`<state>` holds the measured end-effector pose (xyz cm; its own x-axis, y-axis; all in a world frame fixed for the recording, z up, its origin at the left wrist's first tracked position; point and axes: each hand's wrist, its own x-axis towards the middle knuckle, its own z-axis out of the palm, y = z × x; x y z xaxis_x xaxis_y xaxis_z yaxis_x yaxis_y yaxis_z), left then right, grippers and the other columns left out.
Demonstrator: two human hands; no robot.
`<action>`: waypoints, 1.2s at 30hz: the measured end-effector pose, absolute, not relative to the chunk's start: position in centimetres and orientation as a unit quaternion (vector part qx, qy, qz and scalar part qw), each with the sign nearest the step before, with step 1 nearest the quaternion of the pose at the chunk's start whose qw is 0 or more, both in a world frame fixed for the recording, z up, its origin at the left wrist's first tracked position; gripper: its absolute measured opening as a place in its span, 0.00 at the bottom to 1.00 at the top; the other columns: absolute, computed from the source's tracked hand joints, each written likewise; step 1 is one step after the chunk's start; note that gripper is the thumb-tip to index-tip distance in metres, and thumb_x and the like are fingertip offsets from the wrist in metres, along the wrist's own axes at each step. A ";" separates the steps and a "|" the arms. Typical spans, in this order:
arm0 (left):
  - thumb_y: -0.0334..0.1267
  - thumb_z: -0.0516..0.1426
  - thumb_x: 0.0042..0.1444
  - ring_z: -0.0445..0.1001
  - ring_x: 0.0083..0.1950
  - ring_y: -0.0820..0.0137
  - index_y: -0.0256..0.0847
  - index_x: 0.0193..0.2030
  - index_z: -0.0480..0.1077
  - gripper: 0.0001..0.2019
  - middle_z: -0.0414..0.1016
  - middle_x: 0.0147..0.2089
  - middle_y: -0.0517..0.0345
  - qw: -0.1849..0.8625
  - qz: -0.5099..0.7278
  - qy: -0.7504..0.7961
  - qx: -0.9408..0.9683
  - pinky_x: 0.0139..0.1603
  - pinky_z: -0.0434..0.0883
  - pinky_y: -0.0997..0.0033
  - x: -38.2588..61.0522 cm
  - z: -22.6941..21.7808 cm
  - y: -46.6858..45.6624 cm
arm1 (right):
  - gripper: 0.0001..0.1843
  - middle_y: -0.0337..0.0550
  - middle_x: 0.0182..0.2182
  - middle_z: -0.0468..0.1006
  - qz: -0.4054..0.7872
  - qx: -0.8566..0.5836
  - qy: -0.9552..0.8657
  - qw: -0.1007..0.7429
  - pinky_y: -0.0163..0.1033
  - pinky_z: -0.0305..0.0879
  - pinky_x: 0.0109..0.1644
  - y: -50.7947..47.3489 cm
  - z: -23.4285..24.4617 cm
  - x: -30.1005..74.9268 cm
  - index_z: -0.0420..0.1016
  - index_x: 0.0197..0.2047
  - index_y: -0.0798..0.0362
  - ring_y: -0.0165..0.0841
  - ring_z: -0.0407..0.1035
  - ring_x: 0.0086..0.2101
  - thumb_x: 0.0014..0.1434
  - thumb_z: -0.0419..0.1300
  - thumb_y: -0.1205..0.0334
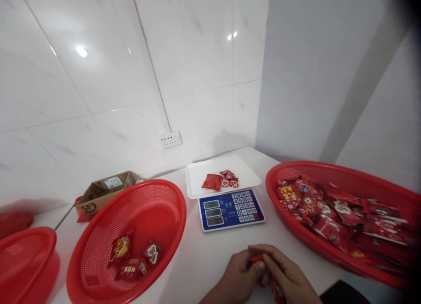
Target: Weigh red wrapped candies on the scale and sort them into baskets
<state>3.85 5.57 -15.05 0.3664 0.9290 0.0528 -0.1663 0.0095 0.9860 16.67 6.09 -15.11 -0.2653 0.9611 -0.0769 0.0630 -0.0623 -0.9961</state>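
Now your left grip [241,275] and right grip [289,275] both pinch one red packet [258,258], which seems light, crinkly and slippery, so hold its sealed ends.

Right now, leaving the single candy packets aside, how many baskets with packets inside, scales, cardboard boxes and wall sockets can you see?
Baskets with packets: 2
Scale: 1
Cardboard box: 1
Wall socket: 1
Total: 5

Two red baskets [177,198] [329,166], one red basin [33,234], one scale [230,209] bearing three packets [212,181], one cardboard box [101,192], two hands [240,275] [289,277].
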 end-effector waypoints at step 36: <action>0.35 0.50 0.52 0.60 0.20 0.78 0.36 0.37 0.68 0.09 0.63 0.23 0.65 0.488 0.397 0.542 0.557 0.20 0.60 0.79 5.0 -16.5 5.6 | 0.14 0.48 0.41 0.70 0.476 -0.416 -0.644 0.431 0.43 0.59 0.52 8.5 -18.7 17.9 0.74 0.36 0.51 0.41 0.64 0.46 0.51 0.56 0.52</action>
